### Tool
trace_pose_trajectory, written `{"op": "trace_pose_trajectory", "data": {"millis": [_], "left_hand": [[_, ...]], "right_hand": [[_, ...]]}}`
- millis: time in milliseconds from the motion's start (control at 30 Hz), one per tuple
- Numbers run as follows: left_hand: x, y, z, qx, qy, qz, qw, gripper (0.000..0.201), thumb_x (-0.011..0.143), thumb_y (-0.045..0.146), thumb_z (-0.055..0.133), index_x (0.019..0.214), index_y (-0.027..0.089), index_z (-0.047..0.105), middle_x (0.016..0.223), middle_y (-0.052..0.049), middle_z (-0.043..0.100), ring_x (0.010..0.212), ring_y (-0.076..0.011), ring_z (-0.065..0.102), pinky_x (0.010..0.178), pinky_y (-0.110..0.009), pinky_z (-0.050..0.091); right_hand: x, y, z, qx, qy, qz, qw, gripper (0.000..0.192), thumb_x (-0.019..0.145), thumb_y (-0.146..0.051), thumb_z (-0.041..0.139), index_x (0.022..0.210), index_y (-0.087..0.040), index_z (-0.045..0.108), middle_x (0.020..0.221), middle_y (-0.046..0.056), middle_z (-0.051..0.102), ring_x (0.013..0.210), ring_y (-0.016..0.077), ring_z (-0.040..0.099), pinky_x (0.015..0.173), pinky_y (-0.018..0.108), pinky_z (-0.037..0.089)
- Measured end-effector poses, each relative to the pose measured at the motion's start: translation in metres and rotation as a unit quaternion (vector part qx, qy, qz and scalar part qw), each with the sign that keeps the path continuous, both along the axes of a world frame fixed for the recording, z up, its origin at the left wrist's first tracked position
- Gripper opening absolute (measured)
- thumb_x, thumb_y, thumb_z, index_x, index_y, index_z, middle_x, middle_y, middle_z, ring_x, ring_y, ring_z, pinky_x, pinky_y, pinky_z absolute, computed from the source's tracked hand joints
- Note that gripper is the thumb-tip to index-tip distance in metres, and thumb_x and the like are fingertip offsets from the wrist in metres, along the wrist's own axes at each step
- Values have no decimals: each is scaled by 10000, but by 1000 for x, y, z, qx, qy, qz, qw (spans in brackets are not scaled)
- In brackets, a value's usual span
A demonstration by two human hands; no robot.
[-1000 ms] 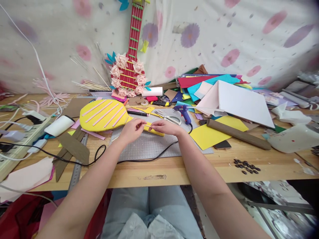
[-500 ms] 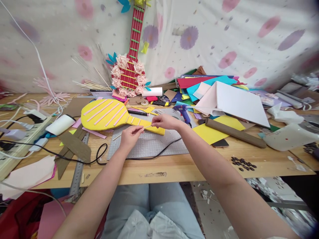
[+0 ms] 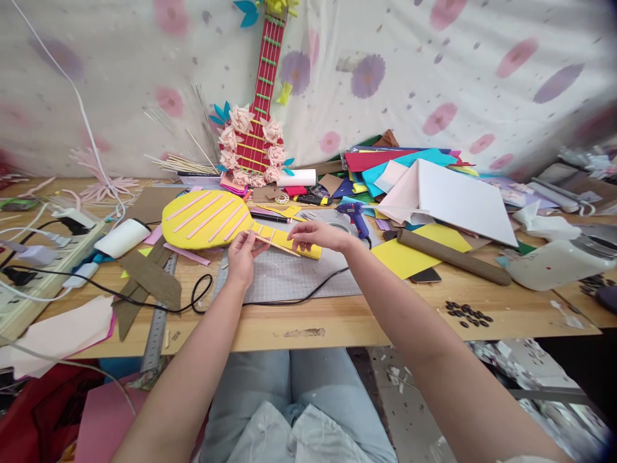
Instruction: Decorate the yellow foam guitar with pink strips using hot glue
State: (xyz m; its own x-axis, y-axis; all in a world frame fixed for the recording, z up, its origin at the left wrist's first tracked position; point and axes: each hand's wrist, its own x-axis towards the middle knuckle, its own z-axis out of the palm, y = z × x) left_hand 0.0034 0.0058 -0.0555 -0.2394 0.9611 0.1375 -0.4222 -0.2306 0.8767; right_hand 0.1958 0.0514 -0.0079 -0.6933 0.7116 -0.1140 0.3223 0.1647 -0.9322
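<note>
A yellow guitar-shaped cutout [image 3: 197, 235] lies on the table, pale pink strips slanting across its body and short pale strips across its neck. In my left hand [image 3: 241, 257], closed in a pinch, is a thin wooden stick [image 3: 282, 247], which slopes down to the right in front of the neck. My right hand [image 3: 315, 236] hovers over the neck's far end, fingers bent and loosely apart, with nothing visible in them. A grey cutting mat [image 3: 284, 283] lies beneath the neck and both hands.
A blue glue gun [image 3: 355, 217] stands behind my right hand. At the back, a red flower-trimmed guitar [image 3: 263, 90] leans on the wall. Coloured sheets and a white board [image 3: 465, 202] are piled right. A black cable [image 3: 303, 301] crosses the mat; black beads [image 3: 468, 313] lie right.
The stick has come nearer and now shows at greater length from my left hand, which has shifted slightly. My right hand's fingers have loosened and moved off the stick. The view has shifted a little.
</note>
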Motion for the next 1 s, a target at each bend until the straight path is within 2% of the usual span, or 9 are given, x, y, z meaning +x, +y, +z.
{"op": "trace_pose_trajectory", "data": {"millis": [233,300,400,500,600,733,833,900,1000], "left_hand": [[-5,1,-4,14,17,-29,999,276,704,402,630,782,186,476,707,38,569,686,-126,645,695,-311,538],[-5,1,-5,14,31,-37,999,271,710,406,623,793,190,482,716,35,559,697,-133,641,676,-309,540],[-6,0,-5,13,44,-43,998,266,712,407,621,805,189,500,706,30,547,657,-125,615,634,-297,541],[-6,-2,-4,12,63,-51,997,267,718,408,612,842,185,534,675,32,519,596,-92,560,606,-268,537],[-5,-4,-3,3,79,-62,995,278,725,418,599,880,191,554,669,37,490,576,-73,516,576,-235,527],[-5,-5,-3,-11,82,-66,994,292,706,423,620,883,197,568,693,35,478,571,-64,496,526,-200,502],[-5,-3,-4,-19,76,-65,995,296,698,422,630,884,198,577,680,36,476,564,-65,489,504,-190,485],[-6,-1,-5,-20,68,-60,996,297,693,419,636,880,194,584,670,38,478,564,-66,488,512,-194,481],[-5,3,-8,-10,58,-46,997,284,677,403,655,850,185,599,667,38,501,584,-67,502,576,-209,485]], "right_hand": [[19,3,-5,112,-69,-128,983,276,786,-406,501,847,-167,624,788,39,663,644,105,541,559,222,401],[22,5,-8,172,-141,-208,953,256,799,-380,482,829,-179,638,798,37,669,699,131,563,603,244,403],[30,9,-13,248,-302,-289,874,218,788,-325,500,862,-187,652,910,67,665,833,192,576,680,286,408],[35,12,-22,280,-425,-268,818,258,766,-304,542,960,-164,637,1031,129,626,963,251,550,749,317,414],[36,14,-31,290,-467,-252,796,338,781,-304,530,1063,-127,591,1095,170,592,1011,273,535,802,329,412],[36,16,-33,277,-483,-240,795,377,842,-320,438,1083,-62,571,1099,214,582,1044,294,525,854,356,390],[35,15,-27,284,-449,-265,805,346,868,-329,393,998,-91,609,1079,199,593,1083,302,497,854,373,384],[29,11,-20,280,-372,-277,841,272,849,-326,437,928,-138,617,1032,146,619,1031,261,528,822,349,400],[5,-3,-10,201,-195,-236,930,195,798,-325,526,908,-172,576,919,68,648,830,158,587,716,272,431]]}}
